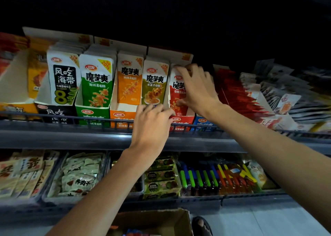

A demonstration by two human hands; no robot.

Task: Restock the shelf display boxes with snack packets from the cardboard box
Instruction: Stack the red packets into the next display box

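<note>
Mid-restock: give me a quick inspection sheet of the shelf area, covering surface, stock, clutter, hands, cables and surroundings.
Surface: upper shelf with a wire front rail, display boxes standing in a row.
Job's things: red packets upright in the red display box; orange display box has a gap at its front; cardboard box open on the floor below.
Clutter: slanted packets piled to the right of the boxes.
Hands: right hand grips the red packets, fingers over their top; left hand curls over a box's front lip, grip unclear.
Cables: nothing seen.
Surroundings: lower shelf holds other goods; dark above.
</note>
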